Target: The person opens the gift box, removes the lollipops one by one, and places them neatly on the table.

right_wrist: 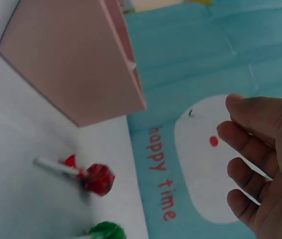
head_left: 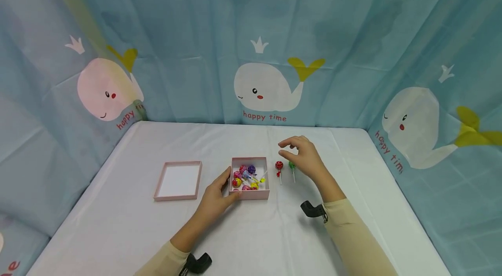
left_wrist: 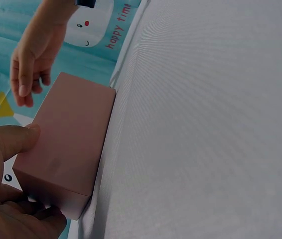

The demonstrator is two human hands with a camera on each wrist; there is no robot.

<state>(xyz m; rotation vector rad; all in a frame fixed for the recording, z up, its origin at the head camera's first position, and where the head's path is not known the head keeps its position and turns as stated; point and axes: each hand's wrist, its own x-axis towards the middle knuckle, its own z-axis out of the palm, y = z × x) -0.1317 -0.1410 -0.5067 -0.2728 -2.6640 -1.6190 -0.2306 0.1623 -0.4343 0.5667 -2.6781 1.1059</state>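
A pink open-topped box (head_left: 254, 195) stands on the table with several wrapped lollipops (head_left: 246, 174) inside. My left hand (head_left: 215, 200) grips its near left corner, the thumb (left_wrist: 19, 139) on the front wall and the other fingers along the left side. To the right of the box, a red lollipop (head_left: 279, 165) and a green lollipop (head_left: 292, 165) lie side by side, sticks toward me. Above and just beyond them hovers my right hand (head_left: 303, 156), its fingers (right_wrist: 248, 144) loosely bent and apart from the thumb, with nothing held.
A shallow pink lid (head_left: 178, 199) with a white inside lies left of the box. White cloth (head_left: 251, 241) covers the table. Behind it hangs a blue curtain (head_left: 188, 75) printed with whales. Each wrist carries a black camera mount (head_left: 312, 209).
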